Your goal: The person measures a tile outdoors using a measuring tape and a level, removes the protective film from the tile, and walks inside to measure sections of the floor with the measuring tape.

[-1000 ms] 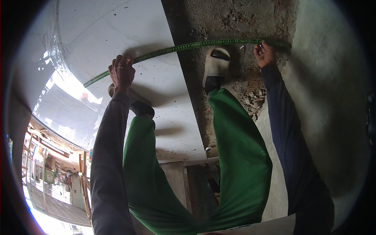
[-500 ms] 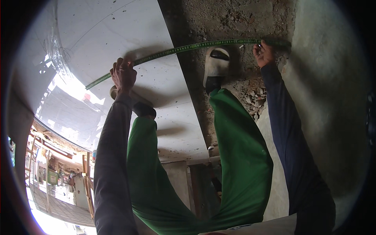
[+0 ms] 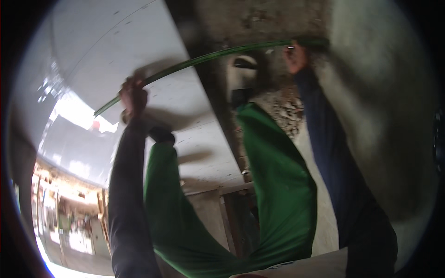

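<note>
A long green measuring tape (image 3: 232, 49) runs in a shallow curve from the glossy white floor slab (image 3: 125, 41) on the left, across a strip of rough ground, to the wall on the right. My left hand (image 3: 134, 98) is closed on the tape over the white slab, with a short length sticking out past it to the left. Near the tape's right end, my right hand (image 3: 295, 58) pinches it, thumb and fingers together. Motion blur hides the tape's markings and the finer finger detail.
My light shoe (image 3: 241, 76) stands on the rough ground below the tape; the other is partly behind my left hand. Broken rubble (image 3: 288, 115) lies beside my right leg. A grey wall (image 3: 384, 116) rises at right. Wooden posts (image 3: 103, 213) stand at lower left.
The whole scene has shifted left in the picture and blurred as my head moves. Both hands keep their places on the tape, which still spans from slab to wall.
</note>
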